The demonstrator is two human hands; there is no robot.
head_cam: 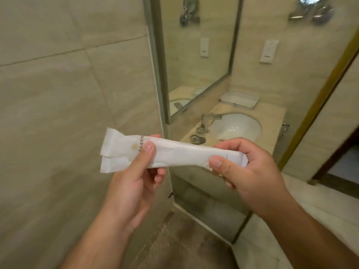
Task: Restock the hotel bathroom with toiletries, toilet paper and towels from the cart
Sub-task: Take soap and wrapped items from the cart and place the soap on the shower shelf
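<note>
Mid-frame, the left hand (136,171) and right hand (250,167) each pinch one end of two stacked white packets (180,154), held in the air. Beyond, right of centre: one beige stone counter (272,117), one basin (237,127), one tap (210,117), one clear tray (240,100).

Print on the packet, none of it legible.
The white packet (174,154) carries a small gold flower-like emblem (134,146) near its left end. A short line of dark characters (141,142) runs beside the emblem, too small and blurred to read. Faint specks of print sit at the packet's other end, by the right hand (250,167), and are equally unreadable. The white wall plate (269,51) shows one small dark mark, which cannot be read either.
</note>
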